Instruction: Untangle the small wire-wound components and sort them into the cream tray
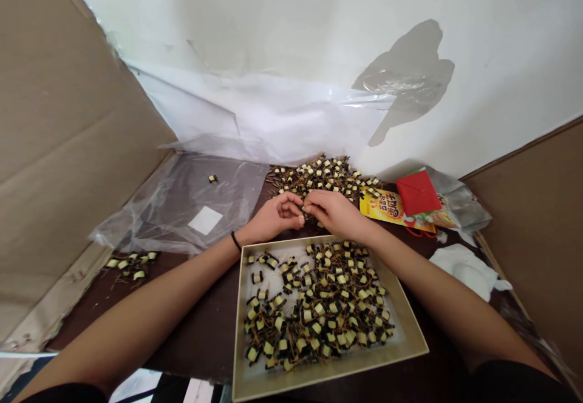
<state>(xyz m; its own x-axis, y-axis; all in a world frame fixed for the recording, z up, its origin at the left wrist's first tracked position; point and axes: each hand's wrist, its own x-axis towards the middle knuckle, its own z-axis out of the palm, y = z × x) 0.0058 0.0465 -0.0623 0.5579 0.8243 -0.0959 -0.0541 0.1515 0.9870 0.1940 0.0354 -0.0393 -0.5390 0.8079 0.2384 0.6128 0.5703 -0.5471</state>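
- My right hand [339, 213] has its thumb and index fingertips pressed together at a small part [303, 208], pinching it; only a pale and dark sliver shows.
- My left hand [273, 217] is curled, its thumb reaching toward the same spot; I cannot tell whether its fingertips press on the part.
- The small part lies right at the right fingertips, between my two hands, just beyond the far wall of the shallow box [412, 330] and near the heap of parts [321, 175].
- Its long axis and the way it points are hidden by my fingers, so I cannot tell either.
- The box sits on the dark tabletop [195, 312], nearer to me than my hands, holding many pale-yellow and black parts [334, 309] with thin brownish leads, lying at mixed angles.
- To my left I see clear plastic [237, 193] with a white square [206, 220] and a lone part [212, 178] on it, and a small cluster [132, 264] nearer me.
- To my right are a yellow packet [376, 207], a red envelope [419, 192] and crumpled white material [464, 269].
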